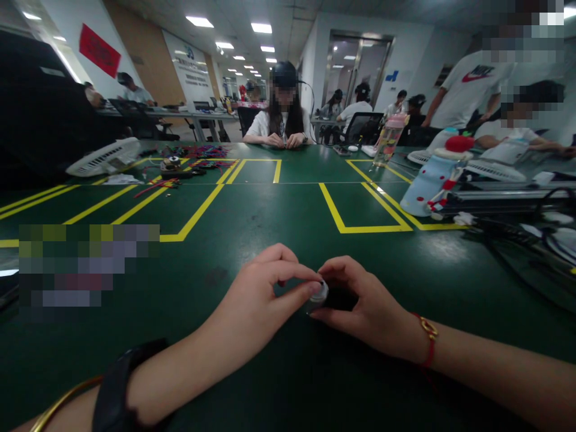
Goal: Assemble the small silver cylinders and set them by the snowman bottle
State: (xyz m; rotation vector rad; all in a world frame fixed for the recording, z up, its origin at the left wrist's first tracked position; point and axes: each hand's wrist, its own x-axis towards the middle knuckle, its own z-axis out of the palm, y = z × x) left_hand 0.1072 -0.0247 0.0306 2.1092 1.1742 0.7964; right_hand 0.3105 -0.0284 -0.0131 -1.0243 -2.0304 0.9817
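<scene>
Between my two hands, low over the green table point(207, 354), is a small grey-white round piece point(320, 293), perhaps a little motor; its exact kind is too small to make out. The thumb and index finger of my left hand point(261, 294) pinch at its top, where a tiny dark bit shows. My right hand point(373, 309) curls around its right side, thumb at the bottom and fingertips near the top. The lower part of the piece is partly hidden in shadow and by the fingers.
Tangled coloured wires point(198, 152) lie at the far left beside a white fan point(105, 159). On the right stand a blue bottle point(420, 186) and a clear bottle point(390, 141), with dark cables point(508, 252) nearby. Across the table sits a person point(281, 114).
</scene>
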